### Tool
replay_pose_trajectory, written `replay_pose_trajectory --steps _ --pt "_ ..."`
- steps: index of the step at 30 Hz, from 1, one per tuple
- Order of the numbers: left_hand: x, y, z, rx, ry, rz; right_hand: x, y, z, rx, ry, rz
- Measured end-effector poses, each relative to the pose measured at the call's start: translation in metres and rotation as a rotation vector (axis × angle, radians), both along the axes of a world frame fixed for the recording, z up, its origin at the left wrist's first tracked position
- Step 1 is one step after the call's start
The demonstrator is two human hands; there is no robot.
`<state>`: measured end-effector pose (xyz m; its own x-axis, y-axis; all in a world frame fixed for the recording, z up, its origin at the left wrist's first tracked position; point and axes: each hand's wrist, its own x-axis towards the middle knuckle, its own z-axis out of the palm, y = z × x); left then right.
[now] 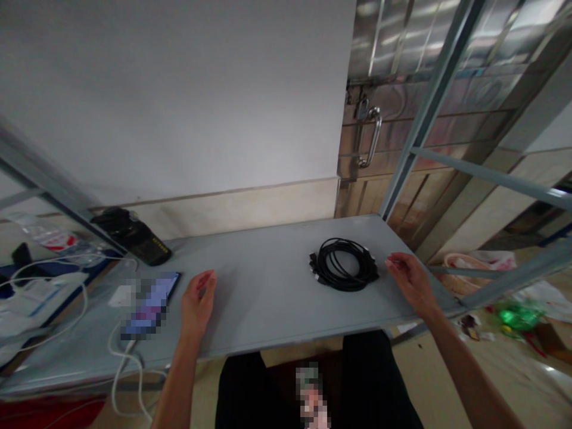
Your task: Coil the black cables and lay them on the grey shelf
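A coil of black cable [343, 264] lies on the grey table [268, 298], toward its right end. My right hand [410, 282] hovers just to the right of the coil, fingers loosely apart, holding nothing. My left hand [199, 300] rests on the table left of centre, fingers together and lightly curled, nothing in it. A phone [151, 304] with a lit screen lies just left of my left hand, a white cable [125, 369] plugged into it.
A black bottle-like object [131, 235] lies at the table's back left. A white charger [121, 295] and white cables sit at the left. A metal door with a handle [372, 136] stands behind. Grey frame bars [429, 107] rise at the right. Clutter covers the floor at right.
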<state>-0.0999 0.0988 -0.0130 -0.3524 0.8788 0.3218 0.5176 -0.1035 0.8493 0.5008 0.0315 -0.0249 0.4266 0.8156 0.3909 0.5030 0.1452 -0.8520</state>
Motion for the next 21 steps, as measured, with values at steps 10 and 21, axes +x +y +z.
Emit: replay_pose_trajectory --steps 10,21 --pt "0.0000 -0.0004 0.0003 -0.009 -0.003 -0.009 -0.0002 -0.0004 0.0012 -0.016 0.023 0.001" --pt "0.0001 -0.0010 0.0016 -0.003 0.019 -0.013 -0.0018 -0.0011 0.0035 -0.002 0.012 -0.017"
